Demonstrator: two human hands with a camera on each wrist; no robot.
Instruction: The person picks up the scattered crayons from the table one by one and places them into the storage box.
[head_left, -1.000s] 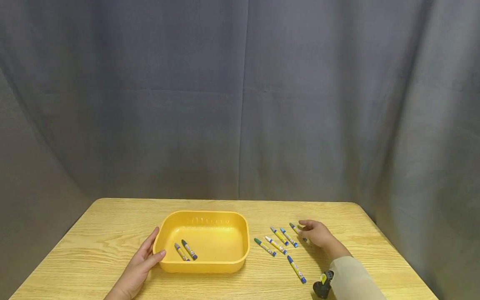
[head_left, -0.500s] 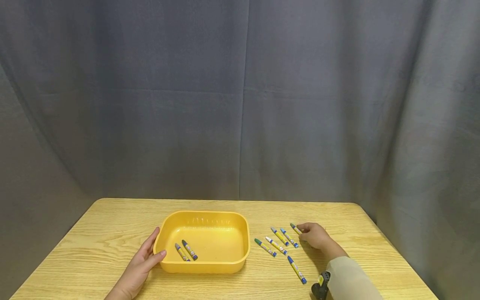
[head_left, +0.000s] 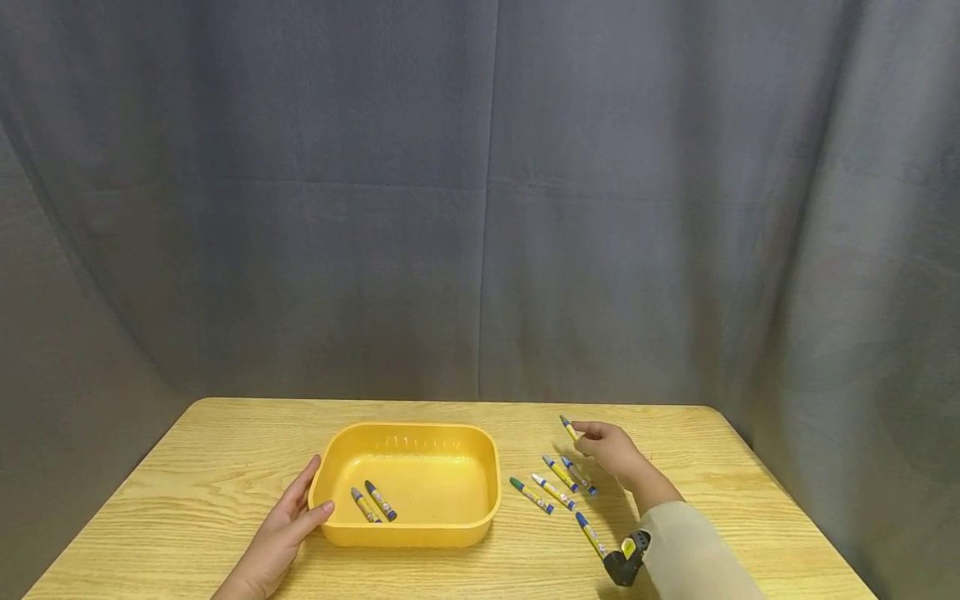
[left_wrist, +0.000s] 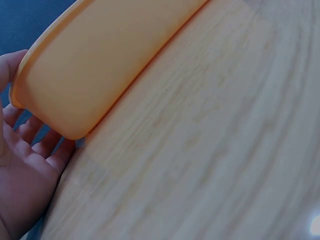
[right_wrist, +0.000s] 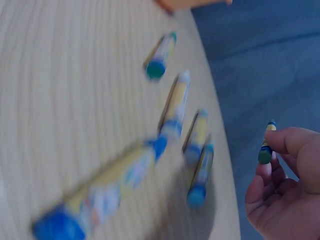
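You can count eight crayons in all. Two crayons [head_left: 372, 502] lie in the one yellow tray [head_left: 408, 531]. Five crayons [head_left: 556, 489] lie on the one wooden table [head_left: 187, 475]. One crayon [head_left: 569, 427] is pinched in your right hand [head_left: 611, 450]. You have two hands here; your left hand [head_left: 281, 529] is the other.

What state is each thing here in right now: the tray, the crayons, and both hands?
Yellow tray: upright, two crayons inside.
Left hand: fingers straight, resting against the tray's side.
Right hand: pinching a green-tipped crayon, lifted.
Five loose crayons: lying flat on the table.
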